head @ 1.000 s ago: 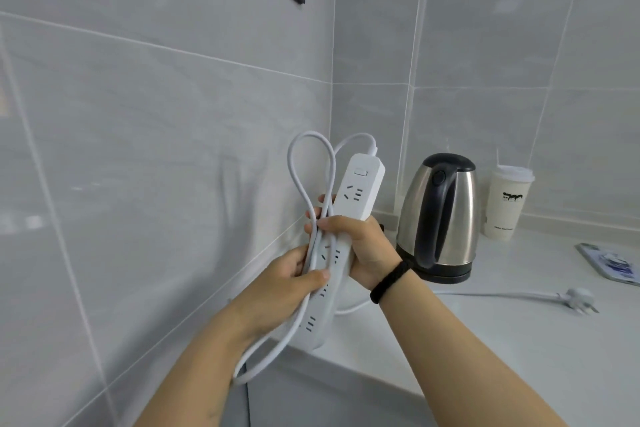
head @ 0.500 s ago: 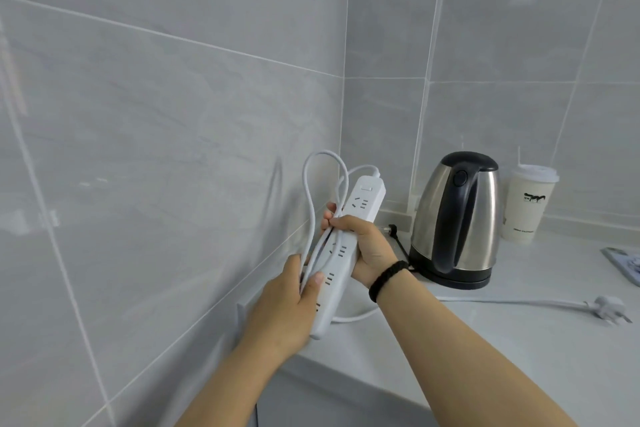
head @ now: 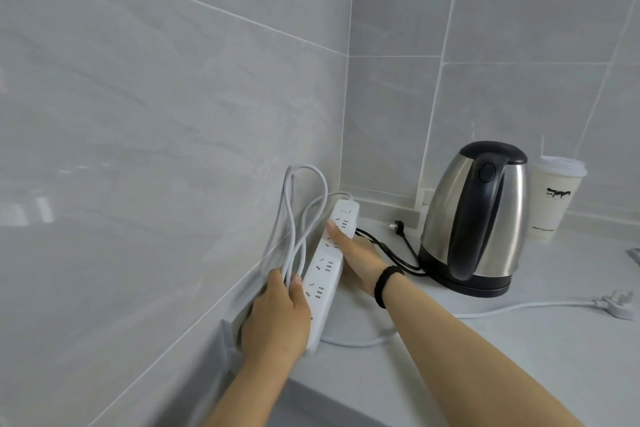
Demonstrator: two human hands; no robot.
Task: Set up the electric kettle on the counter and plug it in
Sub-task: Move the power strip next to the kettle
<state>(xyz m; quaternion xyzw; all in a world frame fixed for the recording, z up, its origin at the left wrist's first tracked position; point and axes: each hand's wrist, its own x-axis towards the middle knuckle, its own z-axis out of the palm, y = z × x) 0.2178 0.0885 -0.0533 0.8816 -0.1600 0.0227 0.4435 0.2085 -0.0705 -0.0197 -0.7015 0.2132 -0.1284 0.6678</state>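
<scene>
A steel electric kettle (head: 478, 218) with a black handle and lid stands on its black base on the grey counter (head: 485, 350). Its black cord (head: 391, 253) runs left to a loose black plug (head: 394, 226) lying near the wall. A white power strip (head: 325, 270) lies along the left wall, low on the counter. My left hand (head: 277, 315) grips its near end together with loops of its white cable (head: 298, 215). My right hand (head: 356, 253) holds the strip's far part, thumb on top. The strip's white plug (head: 616, 303) lies on the counter at far right.
A white lidded paper cup (head: 554, 198) stands right behind the kettle. Grey tiled walls meet in the corner behind the strip. The counter's front edge runs across the bottom. A flat object shows at the right edge (head: 635, 255).
Both hands have lowered the power strip from mid-air down onto the counter beside the left wall. The view has tilted down, and the kettle's black plug has come into sight.
</scene>
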